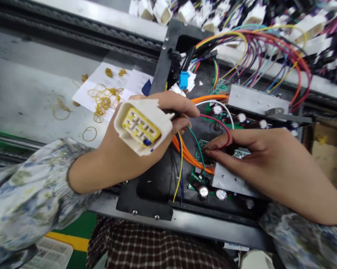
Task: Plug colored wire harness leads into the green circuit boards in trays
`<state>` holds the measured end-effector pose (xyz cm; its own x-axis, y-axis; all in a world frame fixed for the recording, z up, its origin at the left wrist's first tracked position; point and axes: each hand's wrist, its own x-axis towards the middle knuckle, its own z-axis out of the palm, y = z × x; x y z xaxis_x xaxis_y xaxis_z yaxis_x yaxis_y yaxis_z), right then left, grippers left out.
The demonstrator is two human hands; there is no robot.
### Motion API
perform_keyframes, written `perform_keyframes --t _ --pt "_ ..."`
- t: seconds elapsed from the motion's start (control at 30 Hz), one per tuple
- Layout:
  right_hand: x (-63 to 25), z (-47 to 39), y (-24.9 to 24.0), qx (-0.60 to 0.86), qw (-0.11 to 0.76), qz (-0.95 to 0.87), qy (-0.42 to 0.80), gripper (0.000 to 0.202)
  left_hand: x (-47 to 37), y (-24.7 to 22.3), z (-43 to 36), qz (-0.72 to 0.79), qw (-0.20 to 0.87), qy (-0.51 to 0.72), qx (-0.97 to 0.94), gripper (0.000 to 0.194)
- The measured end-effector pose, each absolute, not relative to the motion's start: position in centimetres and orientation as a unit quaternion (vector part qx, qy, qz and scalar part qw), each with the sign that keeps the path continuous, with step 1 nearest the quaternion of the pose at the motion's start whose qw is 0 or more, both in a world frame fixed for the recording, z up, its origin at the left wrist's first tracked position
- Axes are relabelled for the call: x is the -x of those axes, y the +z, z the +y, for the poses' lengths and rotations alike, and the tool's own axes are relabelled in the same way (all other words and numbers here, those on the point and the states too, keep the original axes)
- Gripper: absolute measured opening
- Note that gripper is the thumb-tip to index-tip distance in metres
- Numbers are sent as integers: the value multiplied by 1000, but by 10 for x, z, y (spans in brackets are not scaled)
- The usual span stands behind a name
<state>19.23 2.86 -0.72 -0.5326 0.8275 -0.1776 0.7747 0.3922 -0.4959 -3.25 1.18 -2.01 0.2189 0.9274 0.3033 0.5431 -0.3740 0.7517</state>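
My left hand (140,149) is wrapped round a white connector (143,125) with a yellow insert, its face turned up toward the camera. Coloured wires come out past its thumb and fingertips. My right hand (258,160) pinches the red wire (223,125) above the lower green circuit board (199,173); the wire's end is hidden at the fingertips. A white wire (228,112) arches between the hands. A green wire (199,144) hangs down over the board, and a yellow wire (181,172) and a blue one hang beside the thick orange cables (187,155).
The boards sit in a black tray (157,190) across metal rails. Rubber bands (102,102) lie on white papers (86,87) at the left. A blue connector (183,79) and a bundle of wires are at the tray's back. Many white connectors (186,13) lie behind.
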Motion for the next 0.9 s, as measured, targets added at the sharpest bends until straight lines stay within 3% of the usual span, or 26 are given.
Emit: perform_keyframes --t 0.9 --pt "-194 28 -6 453 79 -853 247 11 33 -19 11 483 256 382 -745 6"
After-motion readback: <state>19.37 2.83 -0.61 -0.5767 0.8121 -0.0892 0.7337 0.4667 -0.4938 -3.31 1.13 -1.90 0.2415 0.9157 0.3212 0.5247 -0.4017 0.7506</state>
